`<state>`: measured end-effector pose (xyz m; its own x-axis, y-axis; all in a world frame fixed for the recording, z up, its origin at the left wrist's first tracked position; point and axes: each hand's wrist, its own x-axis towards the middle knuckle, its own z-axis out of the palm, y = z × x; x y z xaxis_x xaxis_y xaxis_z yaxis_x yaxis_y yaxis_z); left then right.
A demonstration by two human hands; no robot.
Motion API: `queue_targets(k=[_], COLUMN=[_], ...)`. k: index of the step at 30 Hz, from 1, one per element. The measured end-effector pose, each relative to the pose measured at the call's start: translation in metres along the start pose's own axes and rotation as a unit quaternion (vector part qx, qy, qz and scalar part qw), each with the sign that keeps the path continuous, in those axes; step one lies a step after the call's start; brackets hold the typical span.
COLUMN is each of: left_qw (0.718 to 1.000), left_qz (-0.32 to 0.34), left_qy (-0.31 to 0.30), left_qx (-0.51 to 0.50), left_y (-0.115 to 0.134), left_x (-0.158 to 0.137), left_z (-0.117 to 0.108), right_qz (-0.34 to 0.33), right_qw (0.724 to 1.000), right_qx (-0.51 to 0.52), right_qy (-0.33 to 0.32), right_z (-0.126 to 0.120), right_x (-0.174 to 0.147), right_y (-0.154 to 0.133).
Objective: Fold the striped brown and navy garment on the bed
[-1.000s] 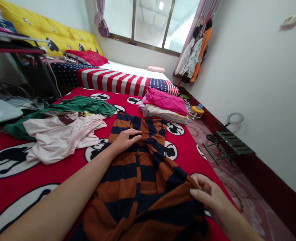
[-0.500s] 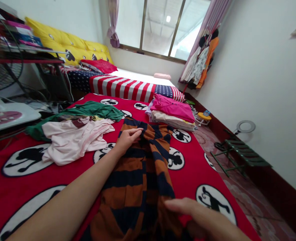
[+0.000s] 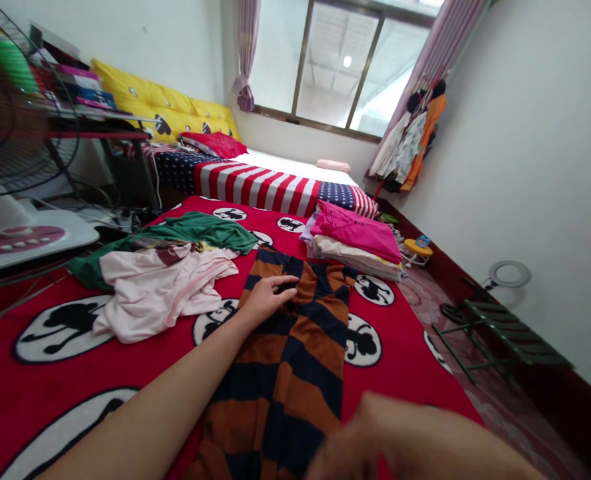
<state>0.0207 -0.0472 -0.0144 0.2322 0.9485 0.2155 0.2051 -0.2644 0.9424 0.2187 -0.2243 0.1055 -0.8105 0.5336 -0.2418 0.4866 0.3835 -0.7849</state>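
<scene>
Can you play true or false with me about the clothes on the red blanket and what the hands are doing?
1. The left hand rests on the striped garment. True.
2. The striped garment is green and white. False: it is orange-brown and dark navy.
3. The pink top lies on a folded pile. True.
4. The green garment sits neatly folded. False: it lies rumpled beside the pale pink garment.
5. The right hand holds a hanger. False: it is blurred near the bottom edge; no hanger shows.
</scene>
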Motion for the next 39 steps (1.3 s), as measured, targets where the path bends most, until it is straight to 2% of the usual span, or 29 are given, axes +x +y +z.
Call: queue_targets(k=[1,2,3,4,5,7,9,13,17,20,23,27,30,32,34,36,39], left_qw=[0.999,0.996,0.993,0.989,0.985,0.978,0.972,0.968,0.962,0.948,0.923,0.897,0.888,0.893,0.901,0.908,0.91], left_qz=[0.029,0.052,0.068,0.082,0.094,0.111,0.113,0.074,0.062,0.091,0.098,0.058,0.079,0.128,0.152,0.125,0.075], left_qy=[0.0,0.001,0.002,-0.002,-0.008,-0.026,-0.04,-0.028,-0.015,0.022,0.065,0.098,0.131,0.106,0.044,-0.011,-0.049], left_qx=[0.035,0.069,0.1,0.124,0.144,0.177,0.202,0.236,0.265,0.305,0.366,0.428,0.434,0.419,0.404,0.401,0.405], left_y=[0.0,0.0,0.0,0.001,0.001,0.001,0.001,0.001,0.001,0.001,0.005,0.013,0.017,0.017,0.013,0.007,-0.001], left_x=[0.0,-0.001,-0.002,-0.003,-0.004,-0.006,-0.007,-0.006,-0.007,-0.012,-0.017,-0.021,-0.021,-0.02,-0.018,-0.015,-0.011], left_z=[0.001,0.002,0.004,0.005,0.006,0.008,0.009,0.009,0.012,0.017,0.019,0.017,0.013,0.013,0.014,0.015,0.015], right_qz=[0.022,0.066,0.114,0.151,0.182,0.225,0.243,0.266,0.291,0.278,0.238,0.202,0.163,0.109,0.08,0.13,0.262], right_qw=[0.999,0.984,0.953,0.918,0.89,0.866,0.862,0.861,0.846,0.827,0.817,0.826,0.819,0.818,0.83,0.839,0.825], right_qx=[0.004,0.021,0.015,0.003,0.01,0.027,0.029,-0.021,-0.098,-0.144,-0.165,-0.161,-0.165,-0.2,-0.268,-0.329,-0.359], right_qy=[0.041,0.163,0.282,0.366,0.417,0.447,0.443,0.433,0.437,0.467,0.499,0.5,0.525,0.529,0.483,0.414,0.35], right_z=[-0.019,-0.039,-0.059,-0.078,-0.095,-0.121,-0.135,-0.146,-0.156,-0.161,-0.156,-0.136,-0.12,-0.112,-0.106,-0.103,-0.101], right_x=[0.01,0.02,0.031,0.042,0.052,0.07,0.086,0.112,0.127,0.134,0.144,0.15,0.141,0.129,0.115,0.104,0.098], right_y=[0.019,0.039,0.06,0.08,0.098,0.127,0.145,0.164,0.166,0.161,0.164,0.172,0.167,0.163,0.165,0.175,0.194])
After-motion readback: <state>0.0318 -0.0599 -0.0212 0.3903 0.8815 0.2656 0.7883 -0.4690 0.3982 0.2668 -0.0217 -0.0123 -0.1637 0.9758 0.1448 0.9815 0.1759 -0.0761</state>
